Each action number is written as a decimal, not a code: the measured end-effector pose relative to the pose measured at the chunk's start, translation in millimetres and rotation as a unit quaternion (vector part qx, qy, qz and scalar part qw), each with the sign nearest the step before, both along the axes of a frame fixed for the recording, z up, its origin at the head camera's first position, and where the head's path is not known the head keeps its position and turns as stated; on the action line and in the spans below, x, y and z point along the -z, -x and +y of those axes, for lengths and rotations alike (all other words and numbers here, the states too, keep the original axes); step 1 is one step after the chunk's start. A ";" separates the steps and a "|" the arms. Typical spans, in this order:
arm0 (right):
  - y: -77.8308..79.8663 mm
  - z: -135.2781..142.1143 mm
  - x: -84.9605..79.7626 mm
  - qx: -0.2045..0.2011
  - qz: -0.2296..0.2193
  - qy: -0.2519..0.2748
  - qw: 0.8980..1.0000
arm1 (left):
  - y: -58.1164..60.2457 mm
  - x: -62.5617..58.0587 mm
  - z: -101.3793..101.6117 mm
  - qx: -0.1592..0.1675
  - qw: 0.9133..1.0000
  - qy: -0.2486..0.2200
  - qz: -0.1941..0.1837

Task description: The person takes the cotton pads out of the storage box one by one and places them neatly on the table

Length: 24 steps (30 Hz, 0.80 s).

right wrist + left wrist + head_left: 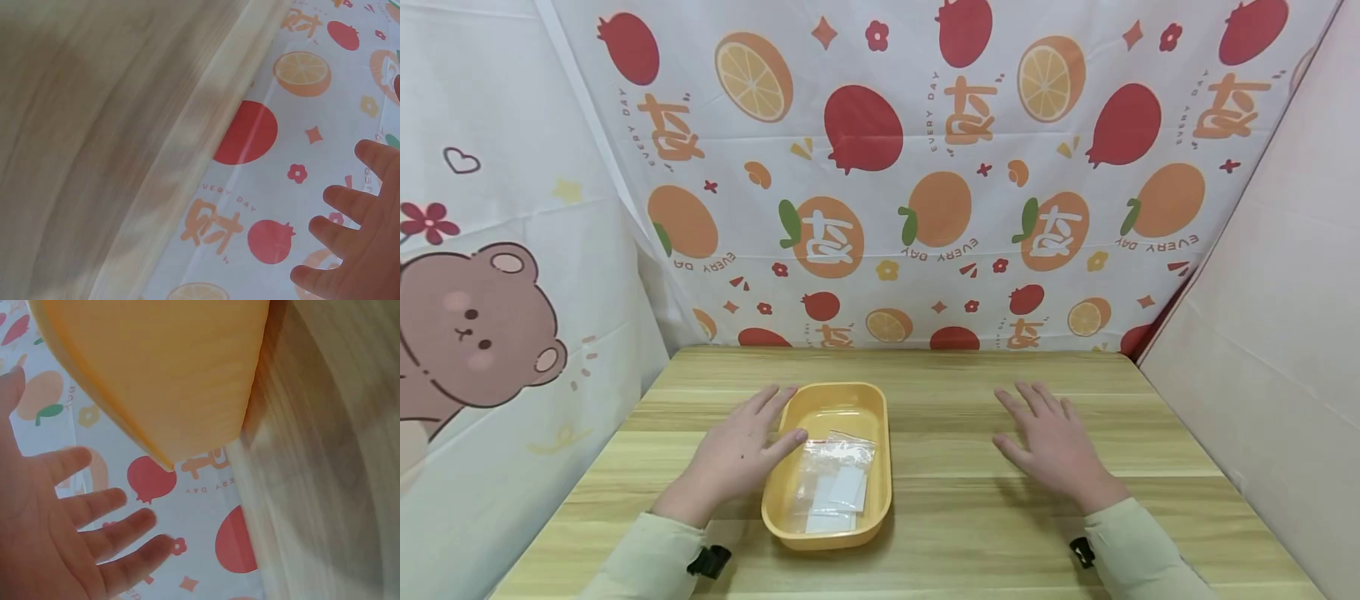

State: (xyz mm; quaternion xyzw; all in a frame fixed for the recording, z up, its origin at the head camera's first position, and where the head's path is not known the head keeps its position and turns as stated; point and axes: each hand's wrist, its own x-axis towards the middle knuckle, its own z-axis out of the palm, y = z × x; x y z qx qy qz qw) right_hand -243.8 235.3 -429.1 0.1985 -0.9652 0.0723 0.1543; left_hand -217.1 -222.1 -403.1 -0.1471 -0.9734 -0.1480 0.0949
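A yellow oblong tray [889, 467] lies on the wooden table, left of the middle. Inside it are clear zip bags [838, 454] with white flat pieces [848, 486] in them. My left hand [737, 454] is at the tray's left side, fingers spread, thumb reaching over the rim; in the left wrist view the fingers [119, 531] are apart from the tray's outer wall [169, 369]. Over the table's right half, my right hand [1054, 446] hovers with fingers spread and holds nothing. Its fingers [340, 234] also show in the right wrist view.
The wooden table [955, 517] ends at a fruit-print curtain [880, 208] at the back. A white curtain with a bear [482, 325] hangs on the left, and a plain white one [1285, 350] on the right. Both sleeves carry black straps [709, 562] near the wrists.
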 end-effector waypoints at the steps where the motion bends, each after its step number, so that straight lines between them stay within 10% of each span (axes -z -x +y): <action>1: -0.4 -1.2 -0.8 -0.002 0.002 0.002 1.000 | 0.2 0.5 0.0 0.000 1.000 -0.005 -0.005; 7: -4.1 -8.7 -4.3 -0.025 0.017 0.013 0.999 | 5.8 5.1 -3.5 -0.021 0.996 -0.060 -0.071; 24: -8.0 -27.7 -14.9 -0.061 0.014 0.030 0.998 | 21.9 20.2 -14.3 -0.039 0.940 -0.260 -0.219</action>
